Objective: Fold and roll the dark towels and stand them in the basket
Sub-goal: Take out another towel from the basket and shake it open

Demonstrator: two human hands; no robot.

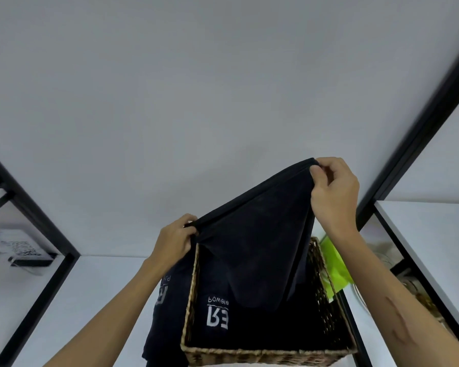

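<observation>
A dark towel with white lettering hangs lifted above a woven wicker basket on a white shelf. My left hand grips one top corner at the basket's far left. My right hand pinches the other top corner, higher up and to the right. The towel's lower part drapes into the basket, and a fold of it hangs over the basket's left wall. The basket's inside is dark; I cannot tell whether other towels lie beneath.
Black metal shelf frames stand at left and right. A bright green item lies behind the basket's right side. Small dark objects sit on the left shelf, and glassware on the right one.
</observation>
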